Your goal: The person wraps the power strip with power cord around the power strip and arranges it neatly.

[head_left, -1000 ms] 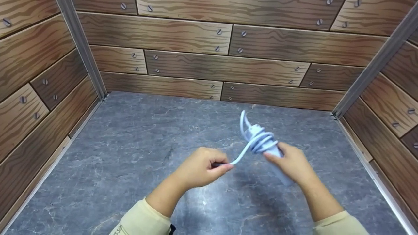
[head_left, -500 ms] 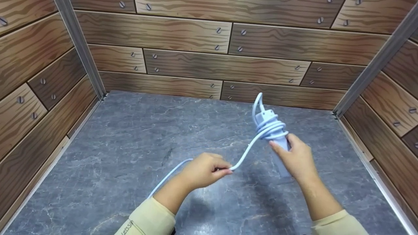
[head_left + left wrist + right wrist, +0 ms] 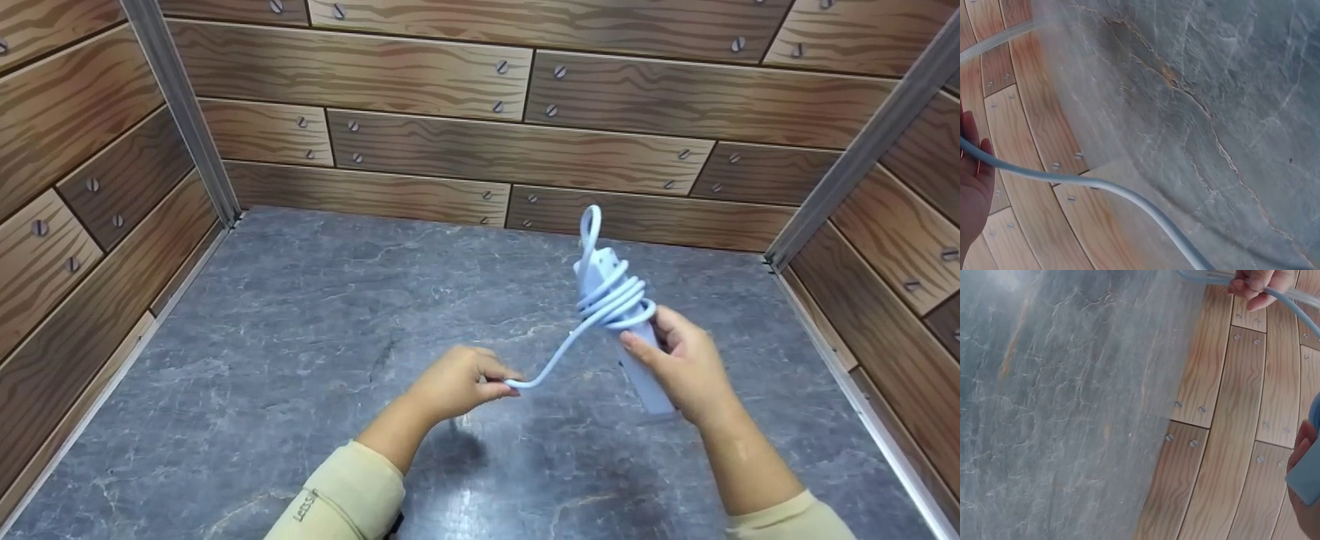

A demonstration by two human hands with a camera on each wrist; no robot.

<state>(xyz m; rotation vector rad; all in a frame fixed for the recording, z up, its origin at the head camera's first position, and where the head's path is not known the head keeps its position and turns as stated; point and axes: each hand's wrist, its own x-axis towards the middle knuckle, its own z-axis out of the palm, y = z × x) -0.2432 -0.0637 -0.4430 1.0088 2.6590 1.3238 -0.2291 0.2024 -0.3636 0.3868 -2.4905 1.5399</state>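
In the head view my right hand grips a pale blue power strip by its lower part, holding it tilted above the table. Several turns of its cord are wound round the upper half, and a loop sticks up past the far end. To the left, my left hand pinches the cord between thumb and fingers, with a slack stretch running across to the strip. The left wrist view shows the cord trailing away from the left fingers. At the right wrist view's edge, the strip's end lies against my right palm.
A grey marbled tabletop lies beneath both hands. Wood-plank printed panels stand at the back, left and right, joined by metal corner posts.
My right hand has carried the power strip slightly away from me and rightward. The left hand has shifted a little left, and the cord's tail behind its wrist has dropped from the head view.
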